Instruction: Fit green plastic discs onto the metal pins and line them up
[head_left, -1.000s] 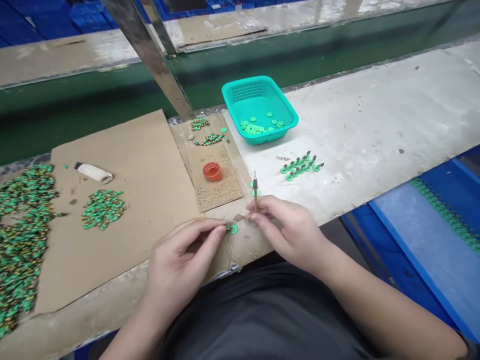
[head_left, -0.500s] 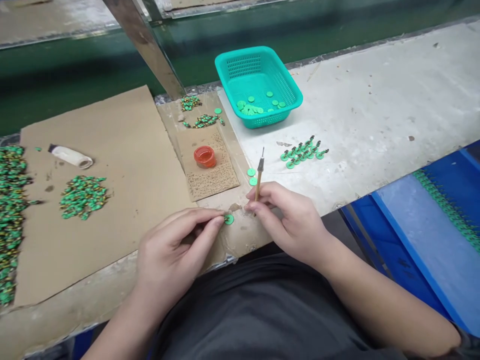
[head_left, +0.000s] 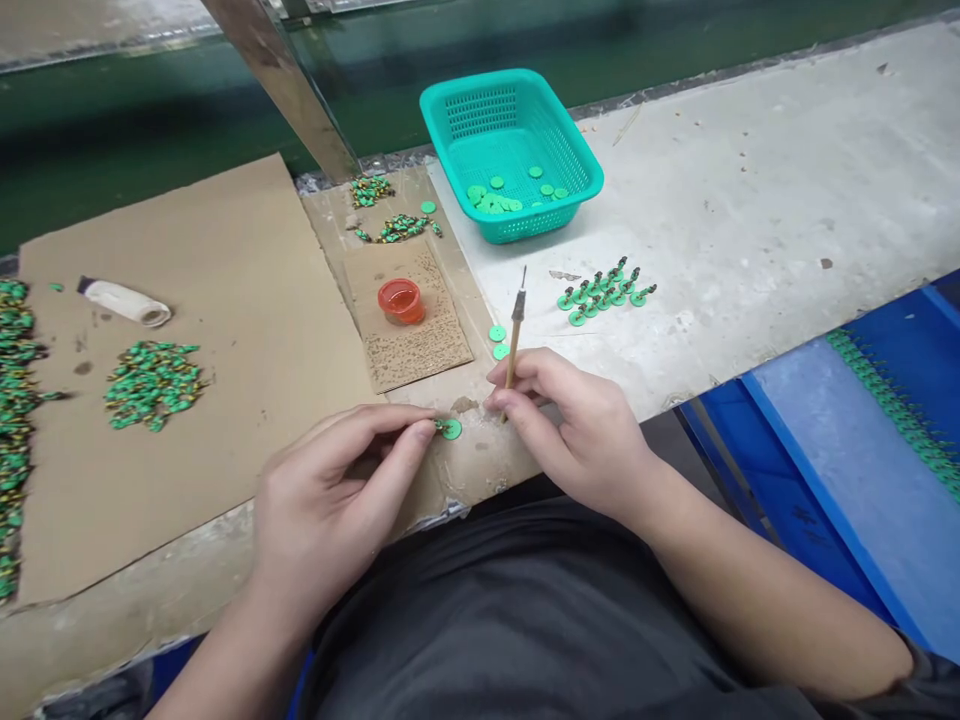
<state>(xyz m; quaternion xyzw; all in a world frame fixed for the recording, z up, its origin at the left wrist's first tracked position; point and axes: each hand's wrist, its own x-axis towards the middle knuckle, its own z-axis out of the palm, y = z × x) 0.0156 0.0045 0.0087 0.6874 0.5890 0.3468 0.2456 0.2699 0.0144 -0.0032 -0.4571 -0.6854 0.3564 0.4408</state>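
Observation:
Between the thumb and forefinger of my left hand (head_left: 337, 490) is a small green figurine, mostly hidden by the fingertips, with a round green disc (head_left: 451, 429) at its end. My right hand (head_left: 566, 425) grips a thin brush (head_left: 515, 335) with a wooden handle, its dark tip pointing up and away from the disc. Two loose green discs (head_left: 498, 342) lie just beyond the right fingers. Farther off, a small red cup (head_left: 402, 301) stands on a speckled piece of cardboard (head_left: 427, 355). Several figurines on green discs (head_left: 600, 292) stand grouped to the right.
A teal basket (head_left: 585, 195) holding several green discs stands at the back. On the left cardboard (head_left: 247, 300) are a heap of small green pieces (head_left: 154, 385), a larger heap (head_left: 13, 430) and a whitish tube (head_left: 124, 300). A blue tray (head_left: 825, 450) sits lower right.
The view has shifted slightly, so things sit a little higher and further left. My left hand has drawn slightly away from my right, still holding the figurine; the brush stays in my right hand.

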